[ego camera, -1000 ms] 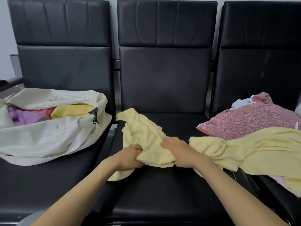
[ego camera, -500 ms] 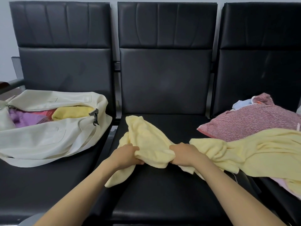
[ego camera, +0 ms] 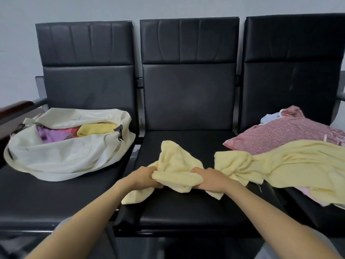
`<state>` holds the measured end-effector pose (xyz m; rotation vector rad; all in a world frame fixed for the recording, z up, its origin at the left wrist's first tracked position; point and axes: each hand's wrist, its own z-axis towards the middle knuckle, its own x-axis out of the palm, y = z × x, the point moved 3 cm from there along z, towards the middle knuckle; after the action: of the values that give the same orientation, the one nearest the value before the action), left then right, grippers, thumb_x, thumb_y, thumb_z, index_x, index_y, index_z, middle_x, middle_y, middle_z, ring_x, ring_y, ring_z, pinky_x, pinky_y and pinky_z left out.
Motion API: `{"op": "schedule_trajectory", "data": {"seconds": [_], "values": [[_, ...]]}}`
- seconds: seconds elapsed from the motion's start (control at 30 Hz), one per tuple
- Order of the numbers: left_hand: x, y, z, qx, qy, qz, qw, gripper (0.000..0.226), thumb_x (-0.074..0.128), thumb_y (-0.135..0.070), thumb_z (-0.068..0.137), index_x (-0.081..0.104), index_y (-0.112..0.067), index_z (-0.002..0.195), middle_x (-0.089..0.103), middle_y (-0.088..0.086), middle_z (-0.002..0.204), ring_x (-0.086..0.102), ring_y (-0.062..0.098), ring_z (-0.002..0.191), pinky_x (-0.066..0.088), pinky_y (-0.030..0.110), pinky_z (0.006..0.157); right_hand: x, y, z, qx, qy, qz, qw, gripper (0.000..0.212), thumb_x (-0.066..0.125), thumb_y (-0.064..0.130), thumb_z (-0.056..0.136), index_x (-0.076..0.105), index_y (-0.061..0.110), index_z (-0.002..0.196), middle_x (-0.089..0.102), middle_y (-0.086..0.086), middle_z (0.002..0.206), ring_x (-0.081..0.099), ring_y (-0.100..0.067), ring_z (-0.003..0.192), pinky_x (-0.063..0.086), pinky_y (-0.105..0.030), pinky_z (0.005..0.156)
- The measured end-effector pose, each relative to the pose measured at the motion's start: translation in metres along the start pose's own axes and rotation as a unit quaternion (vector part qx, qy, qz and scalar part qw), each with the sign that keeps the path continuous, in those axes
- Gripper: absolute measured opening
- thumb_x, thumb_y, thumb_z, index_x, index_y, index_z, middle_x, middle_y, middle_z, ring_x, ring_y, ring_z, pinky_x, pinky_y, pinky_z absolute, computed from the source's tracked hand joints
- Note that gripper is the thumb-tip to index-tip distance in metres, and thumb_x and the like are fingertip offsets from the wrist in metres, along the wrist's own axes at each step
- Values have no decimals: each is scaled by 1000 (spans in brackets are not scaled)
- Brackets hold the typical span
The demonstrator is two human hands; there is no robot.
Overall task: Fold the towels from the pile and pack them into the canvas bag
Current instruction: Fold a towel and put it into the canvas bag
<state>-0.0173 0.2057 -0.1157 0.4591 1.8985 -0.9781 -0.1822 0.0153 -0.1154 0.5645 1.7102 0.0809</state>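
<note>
Crumpled yellow towel (ego camera: pixel 177 161) gripped by left hand (ego camera: pixel 141 177) and right hand (ego camera: pixel 211 181), one canvas bag (ego camera: pixel 65 156), three seats (ego camera: pixel 186 208)

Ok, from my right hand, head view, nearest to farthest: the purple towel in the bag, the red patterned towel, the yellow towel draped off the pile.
1. Draped yellow towel, just right of the right hand.
2. Red patterned towel, behind it on the right seat.
3. Purple towel, inside the canvas bag on the left seat.
</note>
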Motion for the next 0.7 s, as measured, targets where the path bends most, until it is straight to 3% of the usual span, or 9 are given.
{"op": "schedule_trajectory", "data": {"seconds": [0.13, 0.3, 0.43, 0.53, 0.63, 0.7], "values": [[-13, -13, -17, -5, 9, 47, 999, 31, 74, -39, 75, 63, -18, 94, 65, -2, 95, 60, 19, 94, 48, 30, 79, -17, 7, -17, 29, 5, 3, 1000, 29, 59, 41, 88, 65, 14, 98, 66, -1, 99, 59, -24, 97, 45, -34, 79], [-73, -50, -45, 42, -74, 29, 996, 30, 69, -33, 81, 52, -17, 100, 60, 0, 95, 56, 18, 89, 42, 28, 67, -88, 27, -44, 4, -58, 47, 997, 25, 62, 29, 88, 67, 14, 108, 68, -1, 111, 61, -20, 105, 47, -35, 88], [-128, -91, -79, 101, -99, 13, 990, 18, 62, -31, 88, 60, -26, 106, 65, -4, 103, 59, 17, 99, 47, 31, 83, -152, 50, -78, -24, -143, 180, 973, 24, 69, 26, 82, 67, 9, 99, 70, -3, 105, 66, -21, 97, 53, -40, 84], [-168, -114, -107, 117, -111, -101, 982, 25, 61, -23, 90, 63, -18, 114, 67, 2, 110, 64, 23, 101, 52, 37, 88, -191, 70, -104, -49, -160, 243, 955, 20, 75, 21, 79, 72, 21, 99, 74, 6, 100, 69, -13, 93, 53, -29, 77], [-191, -132, -133, 158, -36, -271, 949, 31, 63, -19, 90, 60, -15, 121, 69, 5, 115, 67, 24, 103, 55, 38, 87, -220, 84, -125, -73, -124, 262, 954, 34, 80, 18, 74, 72, 22, 106, 74, 4, 103, 70, -16, 98, 54, -31, 83], [-200, -140, -145, 173, 2, -300, 938, 36, 68, -20, 84, 61, -15, 119, 70, 4, 114, 68, 22, 103, 56, 37, 85, -235, 92, -139, -81, -99, 231, 965, 39, 81, 18, 72, 70, 21, 110, 74, 3, 105, 70, -17, 99, 54, -33, 87]]}}
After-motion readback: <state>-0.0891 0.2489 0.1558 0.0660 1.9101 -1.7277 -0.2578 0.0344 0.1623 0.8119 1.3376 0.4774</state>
